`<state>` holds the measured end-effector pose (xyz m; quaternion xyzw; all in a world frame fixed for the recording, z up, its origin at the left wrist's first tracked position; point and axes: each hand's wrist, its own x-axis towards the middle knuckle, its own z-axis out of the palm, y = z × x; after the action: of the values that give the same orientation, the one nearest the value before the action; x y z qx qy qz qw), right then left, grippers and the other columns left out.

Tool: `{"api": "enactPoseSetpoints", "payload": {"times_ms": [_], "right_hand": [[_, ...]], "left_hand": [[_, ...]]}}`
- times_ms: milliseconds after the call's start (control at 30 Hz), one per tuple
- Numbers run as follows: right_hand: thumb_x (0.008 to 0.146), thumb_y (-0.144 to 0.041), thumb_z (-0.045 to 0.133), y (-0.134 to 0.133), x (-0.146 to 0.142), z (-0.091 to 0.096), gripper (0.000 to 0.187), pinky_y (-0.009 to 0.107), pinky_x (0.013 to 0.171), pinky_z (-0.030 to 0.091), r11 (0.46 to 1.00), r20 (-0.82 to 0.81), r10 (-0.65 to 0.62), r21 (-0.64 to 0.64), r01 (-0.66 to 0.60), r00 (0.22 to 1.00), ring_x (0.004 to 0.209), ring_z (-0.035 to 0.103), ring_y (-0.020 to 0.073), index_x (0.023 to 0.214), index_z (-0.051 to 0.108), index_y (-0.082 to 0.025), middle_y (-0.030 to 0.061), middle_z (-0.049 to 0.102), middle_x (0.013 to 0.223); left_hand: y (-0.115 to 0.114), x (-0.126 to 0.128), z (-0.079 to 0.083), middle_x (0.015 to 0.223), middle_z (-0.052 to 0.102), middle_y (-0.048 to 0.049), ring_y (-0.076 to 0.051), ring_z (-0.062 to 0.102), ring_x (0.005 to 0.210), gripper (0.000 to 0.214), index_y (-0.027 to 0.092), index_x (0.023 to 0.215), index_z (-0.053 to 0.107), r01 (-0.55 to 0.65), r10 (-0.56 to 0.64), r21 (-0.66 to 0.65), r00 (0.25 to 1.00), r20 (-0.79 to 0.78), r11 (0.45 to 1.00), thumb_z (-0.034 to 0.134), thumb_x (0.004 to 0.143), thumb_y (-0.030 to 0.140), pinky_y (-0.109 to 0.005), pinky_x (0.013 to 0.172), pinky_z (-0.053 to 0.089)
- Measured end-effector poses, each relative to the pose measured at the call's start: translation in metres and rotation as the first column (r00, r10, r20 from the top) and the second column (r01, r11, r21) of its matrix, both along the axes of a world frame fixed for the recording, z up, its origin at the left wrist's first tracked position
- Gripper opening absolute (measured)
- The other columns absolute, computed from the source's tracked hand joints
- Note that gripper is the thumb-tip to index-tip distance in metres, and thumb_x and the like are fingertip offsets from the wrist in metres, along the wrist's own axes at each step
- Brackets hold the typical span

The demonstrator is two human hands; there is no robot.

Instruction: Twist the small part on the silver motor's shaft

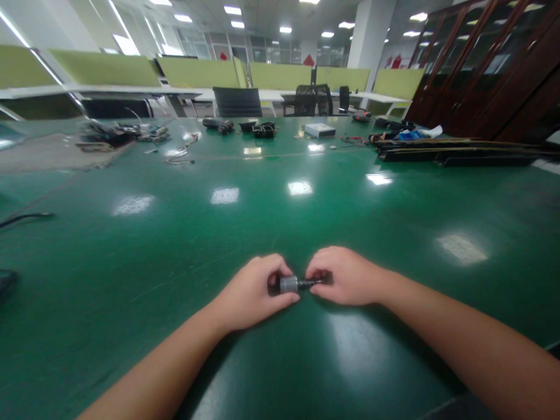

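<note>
A small grey cylinder with dark ends lies sideways just above the green tabletop, or on it; I cannot tell which. My left hand is closed round its left side, thumb below and fingers above. From its right side sticks out a thin dark ribbed shaft, in line with the cylinder. The thumb and fingers of my right hand pinch the far end of this shaft. Its tip is hidden among those fingers, and the cylinder's left end sits partly inside my left hand.
Across the far side of the green table lie a heap of cables and parts, a grey box, dark tools and long dark strips. A black cable end reaches in from the left. Chairs stand beyond.
</note>
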<state>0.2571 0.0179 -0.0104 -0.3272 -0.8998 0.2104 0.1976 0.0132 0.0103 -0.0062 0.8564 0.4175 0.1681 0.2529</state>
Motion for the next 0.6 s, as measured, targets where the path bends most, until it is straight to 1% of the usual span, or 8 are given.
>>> {"api": "enactPoseSetpoints", "payload": {"times_ms": [233, 500, 600], "right_hand": [[0.078, -0.018, 0.070, 0.002, 0.007, 0.004, 0.006, 0.026, 0.072, 0.042, 1.000, 0.044, -0.001, 0.007, 0.001, 0.999, 0.075, 0.057, 0.0137, 0.084, 0.068, -0.018, -0.0001, 0.068, 0.080], [0.077, -0.018, 0.070, 0.007, 0.019, 0.009, 0.008, 0.026, 0.069, 0.042, 0.999, 0.113, -0.021, -0.042, 0.026, 0.993, 0.075, 0.059, 0.0138, 0.085, 0.070, -0.019, 0.0004, 0.069, 0.082], [0.077, -0.018, 0.070, 0.011, 0.025, 0.011, 0.008, 0.025, 0.068, 0.044, 0.995, 0.134, -0.025, -0.088, 0.037, 0.991, 0.074, 0.060, 0.0134, 0.085, 0.071, -0.019, 0.0007, 0.069, 0.081]], "left_hand": [[-0.001, 0.000, 0.000, 0.076, 0.062, 0.0033, -0.016, 0.057, 0.070, 0.023, 0.021, 0.087, 0.063, -0.012, 0.012, -0.011, 1.000, 0.000, 1.000, 0.077, 0.080, 0.037, -0.028, 0.064, 0.039], [-0.001, -0.004, -0.003, 0.077, 0.061, 0.0019, -0.017, 0.057, 0.071, 0.025, 0.021, 0.087, 0.063, -0.021, 0.021, 0.000, 0.999, -0.024, 1.000, 0.076, 0.080, 0.041, -0.029, 0.065, 0.039], [-0.001, -0.005, -0.004, 0.078, 0.062, 0.0016, -0.018, 0.057, 0.072, 0.026, 0.021, 0.088, 0.063, -0.031, 0.031, 0.006, 0.999, -0.032, 1.000, 0.076, 0.079, 0.042, -0.029, 0.066, 0.040]]}}
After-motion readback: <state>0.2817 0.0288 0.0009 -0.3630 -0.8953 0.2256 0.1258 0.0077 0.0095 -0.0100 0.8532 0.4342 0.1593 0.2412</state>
